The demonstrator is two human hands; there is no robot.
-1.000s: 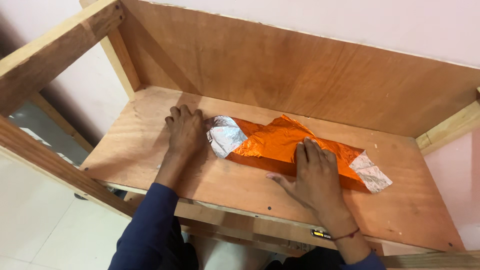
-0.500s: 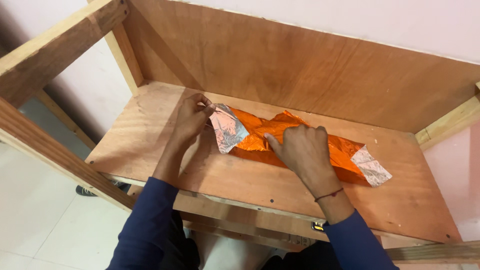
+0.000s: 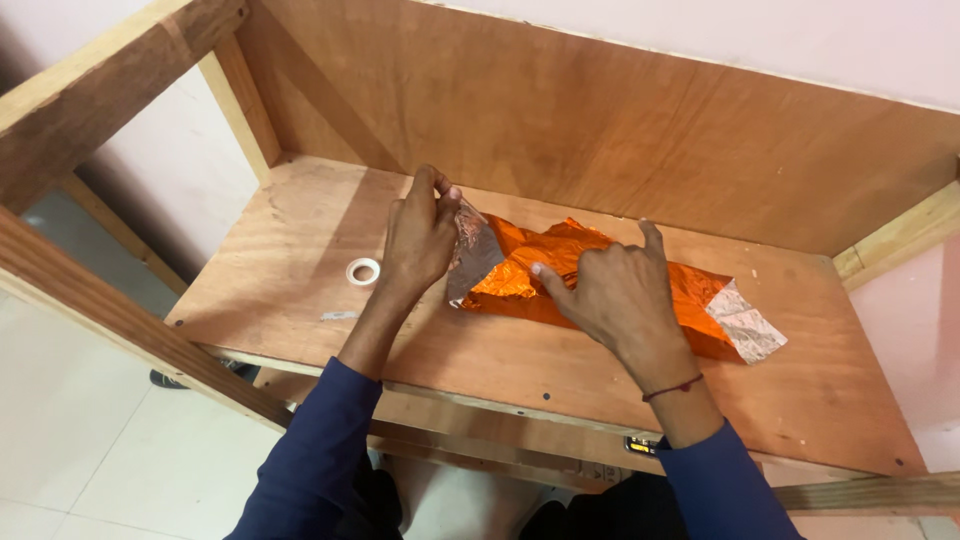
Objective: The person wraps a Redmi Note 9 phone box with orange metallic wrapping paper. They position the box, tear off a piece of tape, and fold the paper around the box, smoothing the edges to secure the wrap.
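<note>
A long, crinkled parcel of shiny orange foil with silver undersides lies across a plywood worktop. The left hand pinches the parcel's silver left flap, lifting it upright. The right hand presses the middle, loosely curled, index finger raised. A small white tape roll lies left.

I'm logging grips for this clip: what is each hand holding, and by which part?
The left hand pinches the orange foil wrap by its silver left end flap, lifted up. The right hand holds nothing, only pressing on the wrap's middle.
</note>
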